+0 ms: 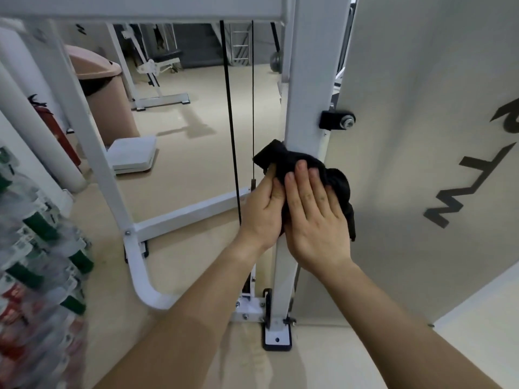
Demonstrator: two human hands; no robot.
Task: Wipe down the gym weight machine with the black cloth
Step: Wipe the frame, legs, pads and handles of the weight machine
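White weight machine upright (pixel 304 94) stands in mid frame. Right hand (pixel 314 217): fingers (pixel 302 175) straight, released, pressing the black cloth (pixel 338 182) flat against the upright's front, below a black bracket (pixel 331 120). Left hand (pixel 264 211): on the cloth's left edge, its fingers mostly under the right hand; grip cannot be told.

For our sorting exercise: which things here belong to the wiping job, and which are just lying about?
Job: black cloth, white post, left hand, right hand.
Lying about: pink bin, fire extinguisher, bottles, white pad.
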